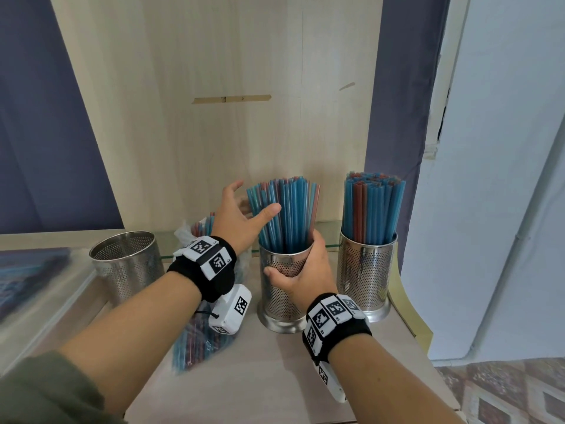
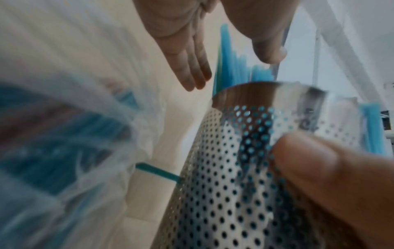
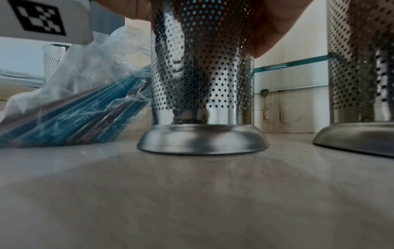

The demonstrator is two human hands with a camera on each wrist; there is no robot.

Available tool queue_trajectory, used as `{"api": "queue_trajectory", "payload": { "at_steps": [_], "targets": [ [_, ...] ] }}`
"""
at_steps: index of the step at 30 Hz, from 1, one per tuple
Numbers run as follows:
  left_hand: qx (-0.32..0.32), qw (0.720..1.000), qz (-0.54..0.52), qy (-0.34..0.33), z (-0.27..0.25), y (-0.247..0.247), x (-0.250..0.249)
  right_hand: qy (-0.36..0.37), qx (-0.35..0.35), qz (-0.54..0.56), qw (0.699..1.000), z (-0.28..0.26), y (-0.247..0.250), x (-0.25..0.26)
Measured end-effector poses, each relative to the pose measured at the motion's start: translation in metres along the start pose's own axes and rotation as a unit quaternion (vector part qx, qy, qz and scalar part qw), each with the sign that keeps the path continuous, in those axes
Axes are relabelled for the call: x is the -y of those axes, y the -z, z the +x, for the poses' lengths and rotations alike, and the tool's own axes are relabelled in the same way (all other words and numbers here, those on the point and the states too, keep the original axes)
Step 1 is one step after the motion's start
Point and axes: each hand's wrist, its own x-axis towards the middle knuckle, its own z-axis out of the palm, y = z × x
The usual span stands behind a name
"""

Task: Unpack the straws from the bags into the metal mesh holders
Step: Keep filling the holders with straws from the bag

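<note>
The middle mesh holder [image 1: 282,289] is being gripped around its upper wall by the right hand [image 1: 301,270], thumb on the near side and fingers curled round the far side. It is standing upright on the tabletop [image 1: 269,374], base flat, midway along the back edge. A bundle of blue and red straws [image 1: 284,209] is standing in it, fanned out above the rim. The left hand [image 1: 244,215] is being held open beside the bundle, fingers spread behind the straws and the thumb being laid against their front; nothing is being pinched.

Toward the right edge, a second holder [image 1: 365,270] is being left standing, packed with straws of its own [image 1: 371,206]. Toward the left edge, a third holder [image 1: 127,264] is being shown with no straws rising above its rim. Between that one and the middle holder, a clear plastic bag [image 1: 198,344] with more straws inside is lying on the tabletop under the left forearm, its open end being propped up toward the back wall [image 1: 214,87]. Whether the bag is touching the middle holder cannot be told.
</note>
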Motion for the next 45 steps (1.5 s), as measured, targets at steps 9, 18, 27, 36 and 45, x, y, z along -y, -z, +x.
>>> {"api": "queue_trajectory", "payload": {
  "at_steps": [9,18,27,36,45],
  "targets": [
    [-0.004,0.993,0.114,-0.015,-0.007,-0.004,-0.016,0.004,0.0,-0.003,1.0,-0.002,0.002,0.003],
    [-0.062,0.919,0.372,0.115,0.028,0.06,0.032,0.012,0.001,-0.006,1.0,-0.002,0.004,0.004],
    [-0.061,0.844,0.5,0.183,-0.01,0.038,0.051,0.021,-0.007,-0.006,1.0,-0.002,0.003,0.006],
    [0.008,0.861,0.465,0.205,0.008,0.034,0.054,0.033,-0.004,-0.006,0.999,-0.002,0.003,0.005],
    [-0.029,0.957,0.192,0.215,0.012,0.04,0.056,0.029,-0.002,-0.005,1.0,-0.001,0.002,0.003]
  ]
}}
